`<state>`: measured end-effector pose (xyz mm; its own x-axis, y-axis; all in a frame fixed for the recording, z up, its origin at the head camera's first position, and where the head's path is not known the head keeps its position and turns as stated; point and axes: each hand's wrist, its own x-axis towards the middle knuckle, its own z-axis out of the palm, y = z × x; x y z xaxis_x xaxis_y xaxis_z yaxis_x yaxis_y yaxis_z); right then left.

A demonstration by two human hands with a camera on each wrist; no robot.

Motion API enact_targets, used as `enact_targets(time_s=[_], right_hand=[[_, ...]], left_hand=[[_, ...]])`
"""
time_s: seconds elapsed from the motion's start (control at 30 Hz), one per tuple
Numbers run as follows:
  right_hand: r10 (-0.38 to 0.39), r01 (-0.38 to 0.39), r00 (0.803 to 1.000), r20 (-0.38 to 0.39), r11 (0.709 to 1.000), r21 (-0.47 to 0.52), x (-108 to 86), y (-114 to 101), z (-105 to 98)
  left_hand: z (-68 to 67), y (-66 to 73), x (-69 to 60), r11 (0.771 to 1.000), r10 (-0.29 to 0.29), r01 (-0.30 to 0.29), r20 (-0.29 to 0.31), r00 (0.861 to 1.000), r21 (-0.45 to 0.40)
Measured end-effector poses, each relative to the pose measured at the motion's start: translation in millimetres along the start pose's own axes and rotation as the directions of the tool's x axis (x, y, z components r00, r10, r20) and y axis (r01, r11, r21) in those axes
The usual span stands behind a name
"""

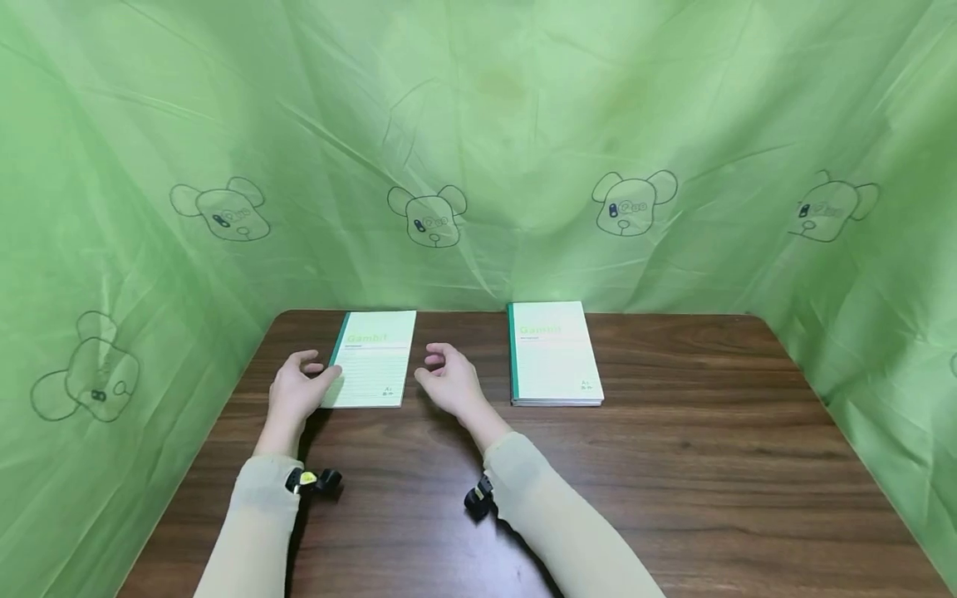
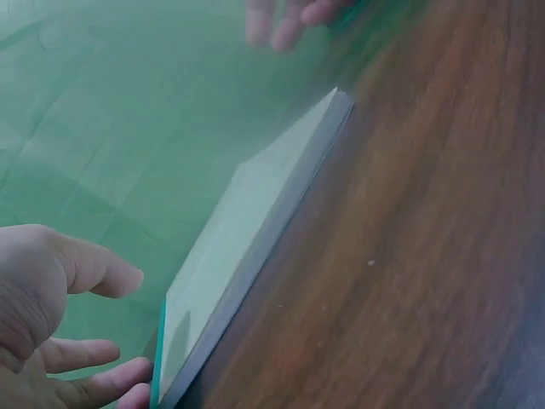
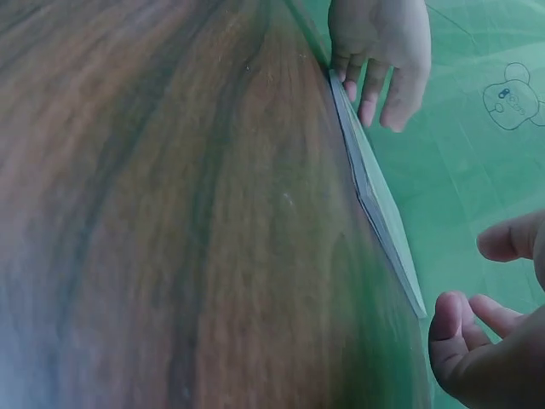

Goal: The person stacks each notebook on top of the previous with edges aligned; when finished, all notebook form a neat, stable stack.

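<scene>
A pale notebook (image 1: pixel 377 370) with a green spine and "Gambit" on its cover lies at the left back of the table. My left hand (image 1: pixel 296 390) is at its spine side, fingers spread; in the left wrist view the fingertips (image 2: pixel 128 375) are at the spine edge while the thumb stays above, apart from the cover. Just off the opposite long edge is my right hand (image 1: pixel 454 386), holding nothing, its fingers loosely bent. In the right wrist view the right hand (image 3: pixel 502 341) has a gap between thumb and fingers, beside the notebook's (image 3: pixel 383 200) near end.
Right of my right hand lies a stack of similar notebooks (image 1: pixel 557 353) with green spines. Both rest on a brown wooden table (image 1: pixel 673 482). A green cloth (image 1: pixel 516 124) with printed bear heads hangs behind and at both sides. Each sleeve carries a small black wrist device (image 1: pixel 478 498).
</scene>
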<state>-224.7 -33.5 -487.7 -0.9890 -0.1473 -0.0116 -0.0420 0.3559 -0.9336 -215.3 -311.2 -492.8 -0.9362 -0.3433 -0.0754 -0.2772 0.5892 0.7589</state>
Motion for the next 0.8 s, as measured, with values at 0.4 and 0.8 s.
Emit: enact_targets(time_s=[0.4, 0.8], right_hand=[[0.039, -0.037, 0.999, 0.01, 0.992, -0.124, -3.7, 1.2, 17.2], [-0.014, 0.016, 1.0, 0.014, 0.994, -0.111, -1.3, 6.8, 14.8]], left_hand=[[11.2, 14.3, -8.2, 1.0, -0.017, 0.015, 0.06, 0.998, 0.022], [27.1, 30.8, -18.5, 0.977, -0.114, 0.135, 0.131, 0.985, -0.165]])
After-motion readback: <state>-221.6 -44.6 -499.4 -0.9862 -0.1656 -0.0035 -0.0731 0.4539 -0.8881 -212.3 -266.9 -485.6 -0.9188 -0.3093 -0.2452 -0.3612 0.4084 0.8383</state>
